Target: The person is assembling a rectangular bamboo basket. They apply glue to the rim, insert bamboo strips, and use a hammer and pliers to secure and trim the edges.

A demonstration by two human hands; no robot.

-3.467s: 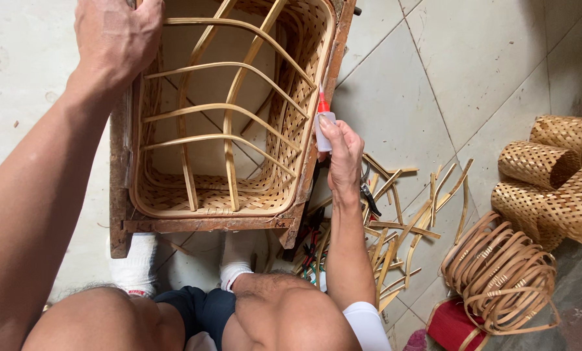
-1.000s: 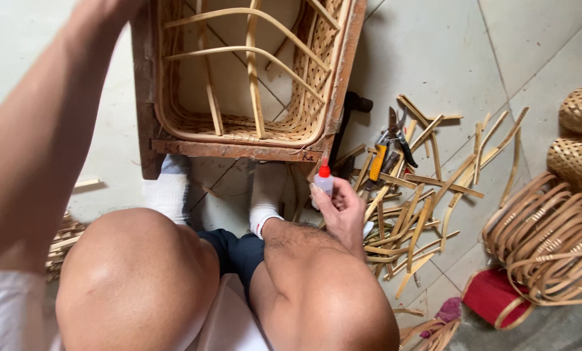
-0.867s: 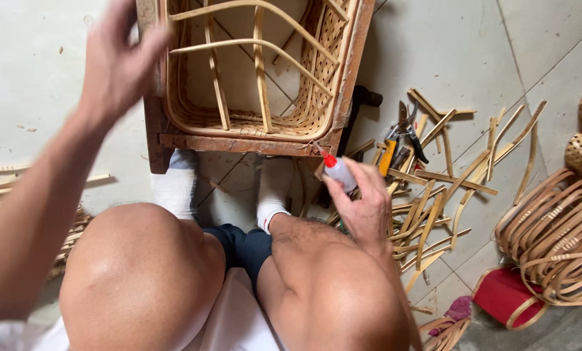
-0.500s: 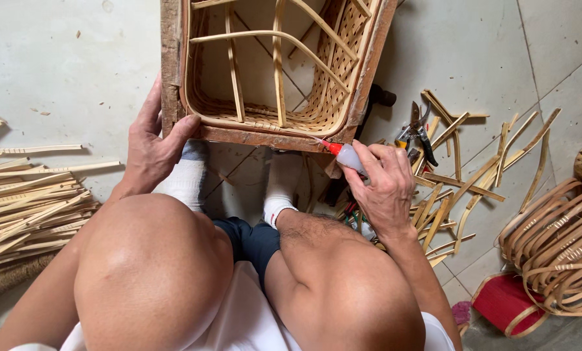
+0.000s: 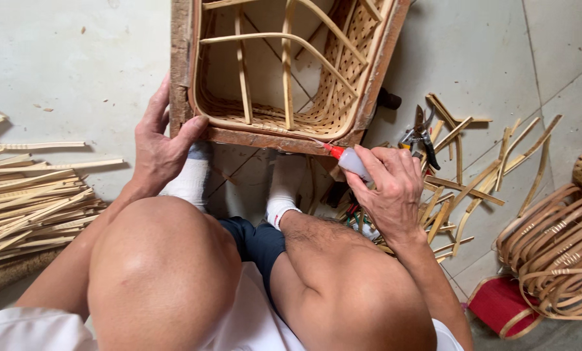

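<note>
- Clearly, the step in hand looks like gluing at the near rim of the woven basket in its wooden frame (image 5: 284,78), which stands on the floor just above the feet in white socks (image 5: 193,179).
- At the far left, a bundle of pale bamboo strips (image 5: 31,201) lies on the floor.
- The left hand (image 5: 161,146) is closed around the near left corner of the frame, thumb on top, and steadies it.
- The right hand (image 5: 388,188) is wrapped around a small glue bottle (image 5: 349,159), translucent white with a red nozzle; the tip touches the rim near the right corner.
- I judge that the next move needs a light squeeze and a steady frame.
- Further right lie pruning shears (image 5: 418,136) among cut strips (image 5: 479,175), then bent cane hoops (image 5: 554,247) over a red flat package (image 5: 499,305); whether it has a label cannot be told.
</note>
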